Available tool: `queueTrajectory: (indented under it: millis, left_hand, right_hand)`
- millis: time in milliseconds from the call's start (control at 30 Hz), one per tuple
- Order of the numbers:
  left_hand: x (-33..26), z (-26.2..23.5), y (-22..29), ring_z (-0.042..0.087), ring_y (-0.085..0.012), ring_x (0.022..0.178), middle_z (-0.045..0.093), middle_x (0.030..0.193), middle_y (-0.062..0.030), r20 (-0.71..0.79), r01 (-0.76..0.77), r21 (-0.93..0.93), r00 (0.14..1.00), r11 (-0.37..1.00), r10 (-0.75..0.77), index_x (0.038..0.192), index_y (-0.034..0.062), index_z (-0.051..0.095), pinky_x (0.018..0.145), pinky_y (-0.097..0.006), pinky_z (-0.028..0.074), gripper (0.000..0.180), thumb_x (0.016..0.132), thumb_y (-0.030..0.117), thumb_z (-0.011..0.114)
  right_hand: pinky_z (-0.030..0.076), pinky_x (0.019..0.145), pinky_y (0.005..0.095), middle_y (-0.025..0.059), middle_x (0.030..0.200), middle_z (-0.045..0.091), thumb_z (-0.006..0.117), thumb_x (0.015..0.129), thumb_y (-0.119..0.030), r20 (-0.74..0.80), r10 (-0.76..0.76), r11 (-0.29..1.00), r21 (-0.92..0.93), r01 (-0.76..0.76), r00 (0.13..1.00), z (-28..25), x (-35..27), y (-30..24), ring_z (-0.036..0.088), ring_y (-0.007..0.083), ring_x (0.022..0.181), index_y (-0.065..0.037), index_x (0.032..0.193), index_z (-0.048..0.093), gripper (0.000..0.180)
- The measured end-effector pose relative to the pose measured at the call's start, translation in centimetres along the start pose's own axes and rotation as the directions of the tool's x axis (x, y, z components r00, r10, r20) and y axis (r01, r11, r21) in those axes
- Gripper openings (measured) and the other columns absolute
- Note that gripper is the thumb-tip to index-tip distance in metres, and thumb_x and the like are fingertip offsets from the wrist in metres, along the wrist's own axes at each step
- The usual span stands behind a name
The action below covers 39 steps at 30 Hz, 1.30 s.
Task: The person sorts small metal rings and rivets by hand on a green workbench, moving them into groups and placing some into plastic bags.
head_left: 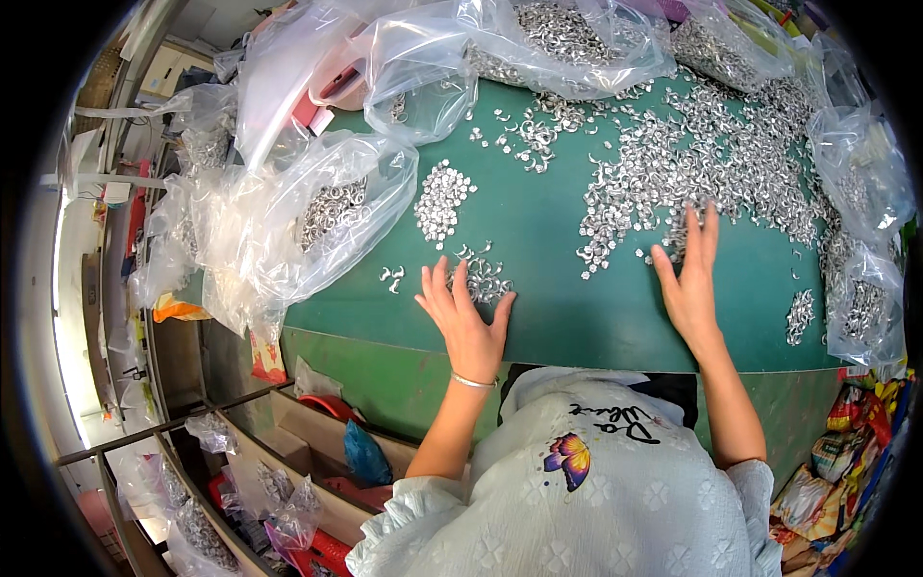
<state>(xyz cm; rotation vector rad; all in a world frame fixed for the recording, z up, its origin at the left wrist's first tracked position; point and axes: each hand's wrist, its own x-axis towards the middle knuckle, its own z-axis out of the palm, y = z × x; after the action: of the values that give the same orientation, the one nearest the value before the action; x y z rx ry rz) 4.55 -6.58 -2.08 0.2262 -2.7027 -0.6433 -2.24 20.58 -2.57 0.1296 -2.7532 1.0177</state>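
Note:
My left hand (469,332) rests on the green tabletop (548,231), fingers spread over a small heap of curved silvery metal pieces (492,283). My right hand (689,290) reaches to the front edge of a wide spread of similar small metal pieces (663,173). Its fingers are stretched out and the thumb stands apart, with several pieces lying between them. Neither hand appears to grip anything. Beyond the left hand lies a separate pile of small flower-shaped metal pieces (443,199). A few loose curved pieces (392,279) sit left of that hand.
Clear plastic bags of metal pieces line the table's left side (279,264), back (615,67) and right side (859,173). Another small heap (799,317) lies near the right edge. Below left stands a divided drawer (288,438) holding bags; colourful packages (832,457) are at lower right.

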Motion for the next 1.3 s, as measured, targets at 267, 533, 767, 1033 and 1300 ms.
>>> queueTrajectory:
  millis: [267, 533, 767, 1033, 1300]
  left_hand:
    - [-1.8, -1.2, 1.2, 0.037, -0.0420, 0.134, 0.045, 0.137, -0.0180, 0.012, -0.042, -0.123, 0.999, 0.992, 0.044, 0.121, 0.0028, 0.055, 0.111, -0.058, 0.023, 0.057, 0.071, 0.006, 0.080]
    - [-3.5, 1.0, 5.4, 0.060, -0.0326, 0.106, 0.062, 0.109, -0.0136, 0.131, -0.212, -0.561, 0.932, 0.800, 0.338, 0.099, -0.0003, 0.065, 0.092, -0.041, 0.047, 0.025, 0.075, -0.007, 0.069]
    - [-2.5, 1.0, 6.3, 0.059, -0.0300, 0.092, 0.062, 0.104, -0.0118, 0.137, -0.223, -0.523, 0.930, 0.822, 0.340, 0.100, 0.0007, 0.065, 0.077, -0.038, 0.046, 0.026, 0.076, -0.007, 0.068]
    - [-2.1, 0.7, 5.3, 0.058, -0.0298, 0.088, 0.062, 0.101, -0.0121, 0.138, -0.182, -0.483, 0.950, 0.857, 0.280, 0.099, 0.0005, 0.066, 0.077, -0.038, 0.046, 0.025, 0.075, -0.008, 0.068]
    - [-1.3, 0.6, 5.0, 0.060, -0.0295, 0.088, 0.063, 0.098, -0.0126, 0.119, -0.150, -0.482, 0.965, 0.863, 0.235, 0.097, -0.0005, 0.066, 0.077, -0.036, 0.049, 0.022, 0.077, -0.009, 0.067]
  right_hand:
    - [0.024, 0.115, 0.0472, 0.0173, 0.151, 0.036, 0.068, 0.087, -0.013, 0.027, -0.154, 0.988, 0.032, 0.153, 0.988, -2.6, 0.5, -0.8, 0.027, 0.0386, 0.142, -0.005, 0.134, 0.053, 0.050]
    - [0.024, 0.113, 0.0533, 0.0260, 0.153, 0.024, 0.070, 0.085, -0.014, 0.131, -0.173, 0.983, -0.041, 0.179, 0.976, 1.1, -0.6, -2.4, 0.019, 0.0467, 0.143, -0.004, 0.142, 0.041, 0.065]
    - [0.045, 0.099, 0.0421, 0.0139, 0.122, 0.058, 0.065, 0.079, 0.009, 0.052, -0.374, 0.919, 0.157, 0.362, 0.926, 1.7, 1.2, -3.0, 0.051, 0.0361, 0.123, 0.001, 0.101, 0.065, 0.024]
    - [0.044, 0.100, 0.0418, 0.0105, 0.122, 0.061, 0.070, 0.078, 0.000, 0.237, -0.476, 0.865, 0.302, 0.402, 0.847, -0.4, 2.0, -4.6, 0.054, 0.0327, 0.122, -0.001, 0.108, 0.065, 0.030]
    - [0.037, 0.104, 0.0484, 0.0093, 0.130, 0.052, 0.076, 0.075, -0.019, 0.333, -0.573, 0.799, 0.019, 0.602, 0.749, 1.8, 2.7, -5.3, 0.047, 0.0320, 0.123, -0.007, 0.107, 0.063, 0.037]
